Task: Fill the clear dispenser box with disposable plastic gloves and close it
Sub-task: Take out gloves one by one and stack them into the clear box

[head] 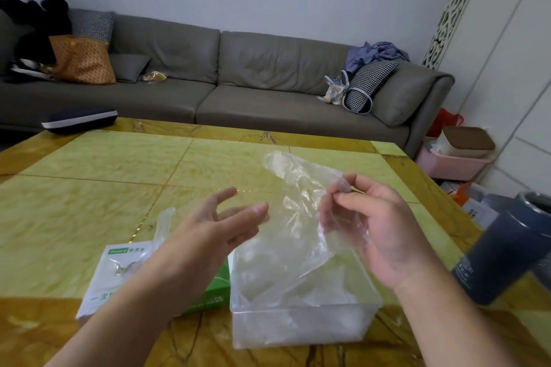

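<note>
Your right hand (375, 226) pinched 1 clear glove (298, 211) at its top, fingertips pressed together. The glove hung down and left from that grip, its long axis sloping toward the open box (301, 319) on the bench (89, 188) directly below. Your left hand (214, 229), fingers spread and holding nothing, waited just beside the glove.

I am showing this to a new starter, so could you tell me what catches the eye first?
A clear plastic glove hangs mid-frame from the right hand, above the open clear box at the table's near edge. The left hand hovers open beside it, over a green and white packet.
</note>
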`<state>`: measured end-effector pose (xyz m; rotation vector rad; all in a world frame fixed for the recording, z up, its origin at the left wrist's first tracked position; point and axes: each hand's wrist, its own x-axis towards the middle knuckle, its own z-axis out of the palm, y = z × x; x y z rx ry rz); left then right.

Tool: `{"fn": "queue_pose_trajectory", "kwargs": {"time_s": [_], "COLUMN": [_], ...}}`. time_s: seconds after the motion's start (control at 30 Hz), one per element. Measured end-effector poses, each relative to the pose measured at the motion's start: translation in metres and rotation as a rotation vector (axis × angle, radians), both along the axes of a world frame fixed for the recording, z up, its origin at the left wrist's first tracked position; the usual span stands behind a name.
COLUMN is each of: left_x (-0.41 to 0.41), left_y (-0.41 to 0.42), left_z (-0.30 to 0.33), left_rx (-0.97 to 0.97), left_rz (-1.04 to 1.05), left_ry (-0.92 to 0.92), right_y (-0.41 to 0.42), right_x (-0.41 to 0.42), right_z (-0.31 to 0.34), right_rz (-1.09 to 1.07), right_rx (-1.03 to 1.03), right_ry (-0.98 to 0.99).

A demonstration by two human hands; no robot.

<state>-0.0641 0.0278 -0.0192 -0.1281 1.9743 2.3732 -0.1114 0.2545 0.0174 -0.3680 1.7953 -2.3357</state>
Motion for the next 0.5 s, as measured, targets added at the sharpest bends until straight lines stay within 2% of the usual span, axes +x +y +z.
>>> {"fn": "queue_pose_trajectory", "kwargs": {"time_s": [0.13, 0.23, 0.33, 0.4, 0.5], "left_x": [-0.004, -0.006, -0.012, -0.018, -0.021], "left_y": [0.007, 0.009, 0.011, 0.012, 0.011], "left_z": [-0.003, 0.0, 0.008, 0.011, 0.017], "left_rx": [-0.332, -0.519, -0.553, -0.527, -0.676], "left_rz": [0.04, 0.017, -0.091, -0.125, 0.159], "left_ry": [0.007, 0.019, 0.11, 0.238, 0.524], "right_y": [0.001, 0.003, 0.006, 0.009, 0.016], "right_x": [-0.001, -0.002, -0.003, -0.006, -0.015], "right_z": [-0.004, -0.005, -0.004, -0.006, -0.008], "right_rz": [-0.019, 0.018, 0.061, 0.029, -0.084], "right_rx": [0.062, -0.009, -0.04, 0.025, 0.143], "right_ry": [-0.038, -0.105, -0.12, -0.037, 0.236]}}
